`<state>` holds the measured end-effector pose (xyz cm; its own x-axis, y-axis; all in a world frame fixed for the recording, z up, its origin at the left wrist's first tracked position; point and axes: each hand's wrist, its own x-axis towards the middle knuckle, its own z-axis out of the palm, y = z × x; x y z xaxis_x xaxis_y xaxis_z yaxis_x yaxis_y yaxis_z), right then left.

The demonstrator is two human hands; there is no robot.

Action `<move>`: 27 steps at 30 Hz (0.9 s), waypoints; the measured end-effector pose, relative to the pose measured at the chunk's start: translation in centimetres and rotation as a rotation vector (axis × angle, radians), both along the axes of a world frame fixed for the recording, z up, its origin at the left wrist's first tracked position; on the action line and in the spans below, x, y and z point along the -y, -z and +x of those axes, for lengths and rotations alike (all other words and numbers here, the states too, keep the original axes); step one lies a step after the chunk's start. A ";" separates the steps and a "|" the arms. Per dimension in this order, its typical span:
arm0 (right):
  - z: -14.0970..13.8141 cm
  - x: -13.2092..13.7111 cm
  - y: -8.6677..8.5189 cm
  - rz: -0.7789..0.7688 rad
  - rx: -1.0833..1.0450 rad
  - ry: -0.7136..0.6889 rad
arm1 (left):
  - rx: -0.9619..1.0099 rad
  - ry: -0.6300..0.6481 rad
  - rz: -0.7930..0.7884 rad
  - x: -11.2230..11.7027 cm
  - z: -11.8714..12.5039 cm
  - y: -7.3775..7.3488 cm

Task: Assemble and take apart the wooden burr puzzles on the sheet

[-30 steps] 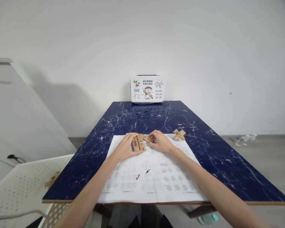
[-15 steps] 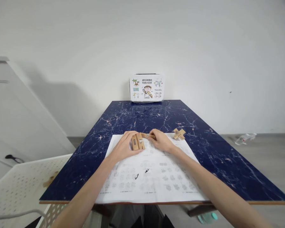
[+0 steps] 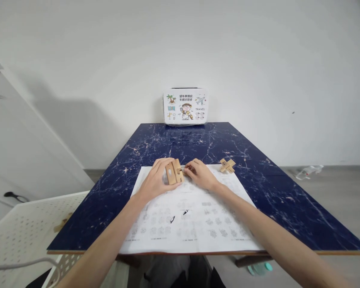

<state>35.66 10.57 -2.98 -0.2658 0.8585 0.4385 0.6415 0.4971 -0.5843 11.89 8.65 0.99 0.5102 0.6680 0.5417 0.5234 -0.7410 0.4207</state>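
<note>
My left hand (image 3: 156,180) is wrapped round a pair of notched wooden puzzle blocks (image 3: 174,172) held upright side by side over the printed instruction sheet (image 3: 186,216). My right hand (image 3: 199,174) pinches a third wooden piece (image 3: 186,169) whose end meets the right side of the pair. A small assembled wooden cross (image 3: 227,165) lies on the sheet's far right corner, apart from both hands.
The sheet lies on a dark blue marbled table (image 3: 267,192). A white illustrated box (image 3: 185,106) stands at the table's far edge against the wall. A white perforated cart (image 3: 21,224) stands at the left. A plastic bottle (image 3: 307,172) lies on the floor at the right.
My right hand has pushed its piece leftward against the pair, so less of it shows. The camera has tilted slightly; hands stay in the same spot.
</note>
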 end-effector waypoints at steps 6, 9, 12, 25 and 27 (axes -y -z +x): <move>-1.0 2.0 -2.2 -0.114 -0.214 -0.176 | 0.023 -0.008 0.051 0.1 0.1 0.0; -1.7 2.6 -2.3 -0.252 -0.307 -0.255 | 0.046 -0.023 0.023 0.2 0.1 0.2; -2.1 2.6 -2.0 -0.331 -0.484 -0.307 | 0.108 -0.040 -0.035 0.1 0.3 0.4; -2.3 3.4 -2.8 -0.750 -0.845 -0.517 | 0.938 0.238 -0.847 -1.1 0.5 0.2; -2.6 3.5 -2.8 -0.779 -0.866 -0.545 | 0.929 0.266 -0.900 -1.1 0.4 0.0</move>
